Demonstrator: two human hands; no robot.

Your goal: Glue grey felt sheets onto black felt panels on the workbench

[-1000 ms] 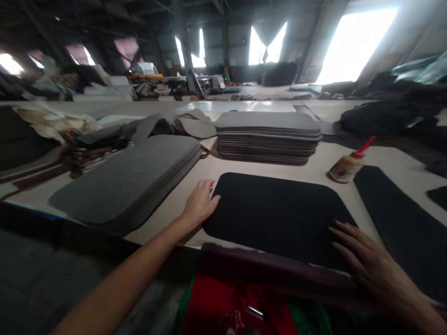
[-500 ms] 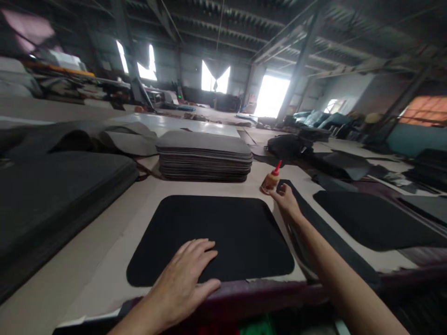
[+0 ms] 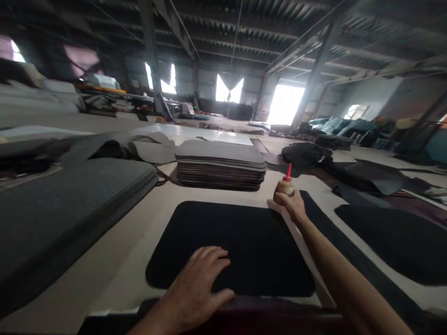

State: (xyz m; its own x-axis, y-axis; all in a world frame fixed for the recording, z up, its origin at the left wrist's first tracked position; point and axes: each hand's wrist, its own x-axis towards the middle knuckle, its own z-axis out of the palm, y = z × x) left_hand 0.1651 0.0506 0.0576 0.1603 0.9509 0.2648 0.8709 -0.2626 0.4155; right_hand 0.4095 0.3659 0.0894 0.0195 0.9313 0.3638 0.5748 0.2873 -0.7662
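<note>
A black mat (image 3: 244, 246) with rounded corners lies flat on the pale table in front of me. My left hand (image 3: 199, 284) rests over its near left part, open, with fingers stretched out and thumb apart. Just past the mat's far right corner, my right hand (image 3: 294, 204) is closed around a squeeze bottle (image 3: 283, 188), which looks like a glue bottle. It stands upright, has a tan body and ends in a pointed red nozzle (image 3: 288, 172). The hand covers the bottle's lower right side.
Behind the mat stands a neat stack of grey mats (image 3: 220, 167). Thick dark sheets (image 3: 70, 204) are piled at the left. A dark strip (image 3: 335, 232) and another black mat (image 3: 398, 242) lie to the right. Dark fabric (image 3: 305, 154) sits beyond the bottle.
My right hand has closed around the bottle, which it was only reaching at before. My left hand stays on the mat. The whole view has shifted, so things appear further right.
</note>
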